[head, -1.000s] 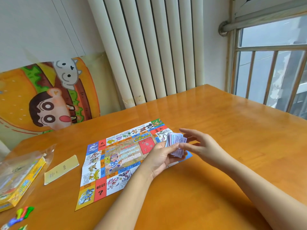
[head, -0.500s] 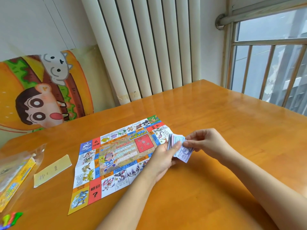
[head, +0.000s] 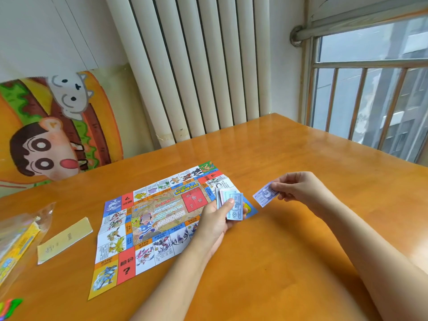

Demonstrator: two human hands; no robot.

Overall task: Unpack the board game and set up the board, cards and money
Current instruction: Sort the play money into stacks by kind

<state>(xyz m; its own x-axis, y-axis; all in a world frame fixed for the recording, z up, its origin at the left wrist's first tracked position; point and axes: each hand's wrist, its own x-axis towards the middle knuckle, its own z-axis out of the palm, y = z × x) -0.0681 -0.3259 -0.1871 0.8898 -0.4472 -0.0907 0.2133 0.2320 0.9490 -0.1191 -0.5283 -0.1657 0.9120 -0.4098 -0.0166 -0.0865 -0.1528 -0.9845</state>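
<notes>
Left grip (head: pixel 215 218): clenched round a stack of play money (head: pixel 234 206), the thumb lying across the top note, a blue one marked 500.
Right grip (head: pixel 296 188): pinching a single lilac note (head: pixel 265 194) by one end between thumb and fingertips.
Note to stack: the single note is apart from the stack, just to its right and a little higher in the view, with a gap of bare counter showing between them.
Board (head: pixel 150 218): unfolded flat on the counter (head: pixel 278 262), its creases showing; the left grip and the stack cover its right-hand corner.
Note to board: the lilac note is held past the board's right edge, over the wood.
Yellow slip (head: pixel 64 239): flat on the counter, left of the board and not touching it.
Plastic bag (head: pixel 20 237): at the far left edge, with a yellow box inside.
Coloured pieces (head: pixel 9 308): at the bottom left corner, cut off by the frame.
</notes>
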